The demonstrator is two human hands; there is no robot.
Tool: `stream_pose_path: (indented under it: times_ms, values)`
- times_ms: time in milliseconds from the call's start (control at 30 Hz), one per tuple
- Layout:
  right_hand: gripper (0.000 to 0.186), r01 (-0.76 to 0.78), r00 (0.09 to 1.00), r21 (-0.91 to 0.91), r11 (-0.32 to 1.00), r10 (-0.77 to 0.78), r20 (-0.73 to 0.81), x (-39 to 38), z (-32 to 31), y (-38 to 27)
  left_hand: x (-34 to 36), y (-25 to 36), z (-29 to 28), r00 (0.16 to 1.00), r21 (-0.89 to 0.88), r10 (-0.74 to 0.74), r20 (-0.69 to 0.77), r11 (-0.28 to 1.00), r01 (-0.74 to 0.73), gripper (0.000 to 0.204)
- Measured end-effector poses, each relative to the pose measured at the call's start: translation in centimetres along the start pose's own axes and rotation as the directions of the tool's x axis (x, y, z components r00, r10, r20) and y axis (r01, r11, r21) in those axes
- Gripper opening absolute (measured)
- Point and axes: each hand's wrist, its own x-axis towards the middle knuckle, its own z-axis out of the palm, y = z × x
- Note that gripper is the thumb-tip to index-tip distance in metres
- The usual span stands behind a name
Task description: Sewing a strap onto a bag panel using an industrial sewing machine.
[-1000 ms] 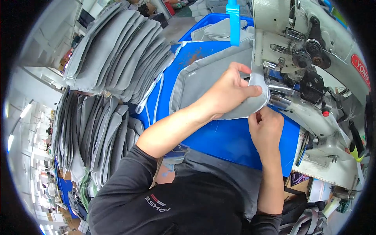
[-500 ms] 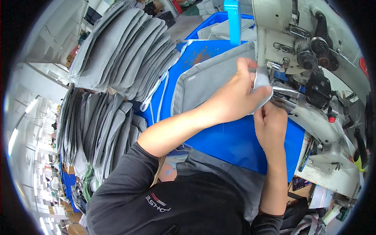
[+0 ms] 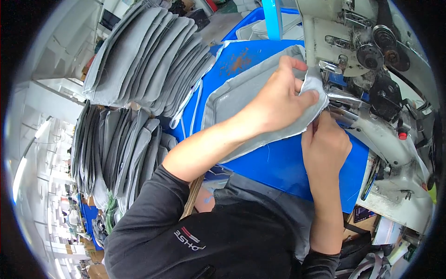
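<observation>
A grey fabric panel [image 3: 234, 104] with raised, folded edges lies on the blue work surface, its right end at the metal parts of a sewing machine [image 3: 341, 95]. My left hand [image 3: 283, 100] is closed on the panel near that end, thumb and fingers around a turned-up, lighter flap. Just below, beside the machine's arm, my right hand [image 3: 327, 144] pinches the panel's edge with bent fingers. Its fingertips are partly hidden, as is the stitching spot. My left forearm crosses over the panel and covers part of it.
Two large stacks of grey fabric pieces [image 3: 134, 60] rise on the left, with white tape strips [image 3: 197, 100] beside them. A bright blue upright post [image 3: 272, 21] stands behind the blue surface [image 3: 274, 165], before a blue bin [image 3: 232, 32] holding grey pieces. A phone [image 3: 362, 214] lies lower right.
The panel's lower edge has swung into view below my left forearm. My right hand has shifted slightly to the right, still at the edge. The whole view has tilted a little.
</observation>
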Motion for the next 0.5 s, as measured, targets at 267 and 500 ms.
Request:
stream_pose_path:
  times_ms: [267,500]
  values:
    - [0.016,0.109,0.994,0.107,0.988,-0.107,-0.029,-0.1,0.6,1.2,0.5,-1.2,0.7,0.994,0.165,0.105,-0.027,0.981,-0.099,0.053]
    - [0.013,-0.089,0.987,0.409,0.908,0.024,0.161,0.1,0.1,1.8,-0.9,0.7,0.8,0.996,0.398,0.084,-0.012,0.914,-0.072,0.053]
